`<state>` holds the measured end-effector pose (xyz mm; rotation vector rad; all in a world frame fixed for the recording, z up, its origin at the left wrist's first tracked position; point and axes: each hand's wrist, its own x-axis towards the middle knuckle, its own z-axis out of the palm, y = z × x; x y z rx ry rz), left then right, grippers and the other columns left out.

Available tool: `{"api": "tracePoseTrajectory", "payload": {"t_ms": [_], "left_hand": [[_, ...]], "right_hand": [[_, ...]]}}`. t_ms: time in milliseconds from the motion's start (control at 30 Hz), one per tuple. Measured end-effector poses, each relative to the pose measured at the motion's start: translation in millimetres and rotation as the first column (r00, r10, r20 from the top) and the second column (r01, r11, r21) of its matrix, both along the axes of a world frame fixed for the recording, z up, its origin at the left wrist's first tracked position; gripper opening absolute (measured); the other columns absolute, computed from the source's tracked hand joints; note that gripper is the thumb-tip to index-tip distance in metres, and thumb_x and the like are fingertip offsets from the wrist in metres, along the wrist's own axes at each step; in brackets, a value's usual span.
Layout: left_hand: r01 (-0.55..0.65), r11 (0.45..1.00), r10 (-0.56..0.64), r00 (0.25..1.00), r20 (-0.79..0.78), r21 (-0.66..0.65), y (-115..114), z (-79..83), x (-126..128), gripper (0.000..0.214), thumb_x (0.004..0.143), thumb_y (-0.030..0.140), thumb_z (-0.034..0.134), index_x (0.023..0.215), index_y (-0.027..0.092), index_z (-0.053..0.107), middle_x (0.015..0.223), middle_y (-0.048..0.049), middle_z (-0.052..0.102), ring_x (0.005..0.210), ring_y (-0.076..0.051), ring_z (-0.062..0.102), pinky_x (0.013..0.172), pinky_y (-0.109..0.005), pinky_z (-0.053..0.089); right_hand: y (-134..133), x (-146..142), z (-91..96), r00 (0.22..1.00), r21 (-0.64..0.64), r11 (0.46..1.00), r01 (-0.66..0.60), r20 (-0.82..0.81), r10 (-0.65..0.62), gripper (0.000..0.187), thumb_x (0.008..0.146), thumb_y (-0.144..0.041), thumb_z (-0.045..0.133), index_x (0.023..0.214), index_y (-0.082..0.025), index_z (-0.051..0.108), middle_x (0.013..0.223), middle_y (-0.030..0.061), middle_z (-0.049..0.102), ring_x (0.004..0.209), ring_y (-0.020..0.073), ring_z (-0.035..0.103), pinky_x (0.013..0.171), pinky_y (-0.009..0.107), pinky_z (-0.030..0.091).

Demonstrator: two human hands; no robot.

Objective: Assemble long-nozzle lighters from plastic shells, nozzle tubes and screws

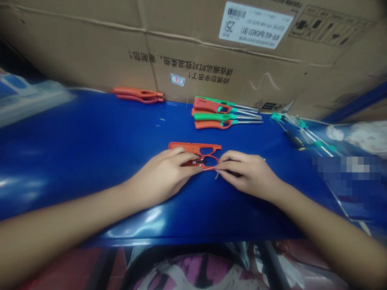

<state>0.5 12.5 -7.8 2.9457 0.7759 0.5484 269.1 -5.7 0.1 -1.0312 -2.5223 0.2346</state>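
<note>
An orange lighter casing lies opened on the blue table, its two halves side by side. The far casing half (195, 145) rests just beyond my fingers. Around the near casing half (211, 161) my left hand (165, 171) is closed, gripping its left end. A small black part with a white tip (198, 162) sits inside that half. My right hand (248, 171) pinches at the right end of the near half, where a thin pale wire or tube (217, 175) sticks out below the fingertips. The fingers partly hide both ends.
Several assembled long-neck lighters (228, 117) lie behind my hands. Orange casings (137, 95) are at the back left against a cardboard box (193, 44). On the right are metal tubes with green ends (311, 135) and a dark screwdriver-like handle (293, 140).
</note>
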Motion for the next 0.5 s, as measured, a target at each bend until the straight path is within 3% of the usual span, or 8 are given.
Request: {"api": "tracePoseTrajectory", "payload": {"t_ms": [500], "left_hand": [[-0.001,1.000,0.001,1.000,0.000,-0.001,0.7,-3.0,-0.4,0.032,0.101,0.022,0.048,0.125,0.024,0.070,0.127,-0.0086,0.068,0.114,-0.028,0.062,0.094,-0.047,0.057]], "right_hand": [[-0.7,1.3,-1.4,1.000,0.078,0.997,-0.008,0.013,0.007,0.015,0.094,-0.017,0.060,0.097,-0.020,0.074,0.099,0.0026,0.072,0.079,0.0118,0.069,0.065,0.023,0.048]]}}
